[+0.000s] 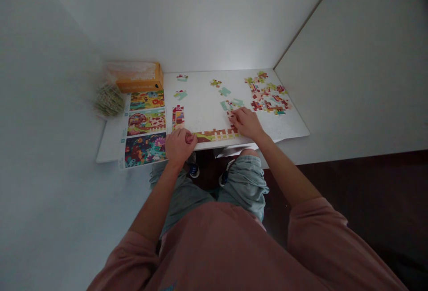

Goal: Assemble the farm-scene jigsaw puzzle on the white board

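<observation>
A partly joined jigsaw strip (pixel 217 135) with a white fence runs along the front edge of the table. A short joined column of puzzle pieces (pixel 178 117) with a red barn rises from its left end. My left hand (pixel 180 144) rests curled at that corner; its fingers are closed and what lies under them is hidden. At the strip's right end, my right hand (pixel 246 122) is closed, fingertips down on a reddish puzzle piece (pixel 230 117). Pale green puzzle pieces (pixel 238 102) lie just beyond its fingers.
Several loose puzzle pieces (pixel 269 97) are heaped at the right of the white table (pixel 200 103). Others lie toward the back. Picture sheets (pixel 146 122), an orange box (pixel 140 85) and a clear bag of pieces (pixel 109 100) are on the left. White walls border the table.
</observation>
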Tool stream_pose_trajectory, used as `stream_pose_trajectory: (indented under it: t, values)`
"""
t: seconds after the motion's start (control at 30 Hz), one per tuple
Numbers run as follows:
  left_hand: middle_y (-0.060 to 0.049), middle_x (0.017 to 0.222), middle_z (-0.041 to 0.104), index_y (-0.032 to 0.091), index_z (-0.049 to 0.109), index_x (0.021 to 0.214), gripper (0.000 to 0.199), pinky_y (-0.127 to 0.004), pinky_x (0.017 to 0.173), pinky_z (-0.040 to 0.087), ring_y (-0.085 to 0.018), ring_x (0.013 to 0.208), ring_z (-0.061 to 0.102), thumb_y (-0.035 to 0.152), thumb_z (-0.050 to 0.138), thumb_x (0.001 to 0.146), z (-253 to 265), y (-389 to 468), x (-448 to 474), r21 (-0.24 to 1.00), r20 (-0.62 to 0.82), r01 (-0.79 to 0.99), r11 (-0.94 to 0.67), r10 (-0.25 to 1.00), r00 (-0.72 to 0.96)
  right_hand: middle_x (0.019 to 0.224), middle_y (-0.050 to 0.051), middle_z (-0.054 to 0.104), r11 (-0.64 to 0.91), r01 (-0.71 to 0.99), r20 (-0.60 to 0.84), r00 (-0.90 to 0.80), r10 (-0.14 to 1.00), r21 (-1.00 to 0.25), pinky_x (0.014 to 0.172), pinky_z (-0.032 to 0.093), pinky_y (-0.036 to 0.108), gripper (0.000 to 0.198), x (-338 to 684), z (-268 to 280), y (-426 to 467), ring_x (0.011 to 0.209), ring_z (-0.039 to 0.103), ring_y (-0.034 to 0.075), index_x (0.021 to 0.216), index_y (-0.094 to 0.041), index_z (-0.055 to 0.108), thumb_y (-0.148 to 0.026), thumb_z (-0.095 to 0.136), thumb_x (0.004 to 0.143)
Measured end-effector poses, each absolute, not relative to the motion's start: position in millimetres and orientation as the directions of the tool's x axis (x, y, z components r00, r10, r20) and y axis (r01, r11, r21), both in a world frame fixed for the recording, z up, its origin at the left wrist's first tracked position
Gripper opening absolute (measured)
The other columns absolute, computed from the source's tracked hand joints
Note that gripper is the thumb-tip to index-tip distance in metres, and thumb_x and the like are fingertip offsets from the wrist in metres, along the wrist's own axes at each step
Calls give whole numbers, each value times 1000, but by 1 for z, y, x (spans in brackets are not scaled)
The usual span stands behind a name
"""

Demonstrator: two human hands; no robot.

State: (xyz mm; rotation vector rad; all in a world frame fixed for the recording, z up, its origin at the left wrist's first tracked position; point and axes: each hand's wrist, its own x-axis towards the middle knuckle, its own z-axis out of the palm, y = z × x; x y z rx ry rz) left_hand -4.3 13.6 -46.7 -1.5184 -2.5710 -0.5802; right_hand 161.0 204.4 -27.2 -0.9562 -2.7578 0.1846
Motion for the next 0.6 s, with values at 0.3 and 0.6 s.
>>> stream_pose_trajectory:
  t: [0.3,0.6]
  values:
    - [-4,83,48,26,46,80,19,-34,71,27,-20,84,41,35,31,73,-43,14,-6,269,254,855,443,824,-507,110,1,33,760,605,24,-778,627,-237,79,23,37,42,115,-27,269,95,28,21,104,-26,40,-43,47,67]
    - [-5,84,48,26,46,81,19,-35,72,26,-21,85,40,33,31,72,-39,16,-7,292,205,844,450,832,-515,108,6,35,723,629,134,-721,680,-286,82,19,36,39,93,-32,276,96,26,18,100,-17,40,-44,38,72]
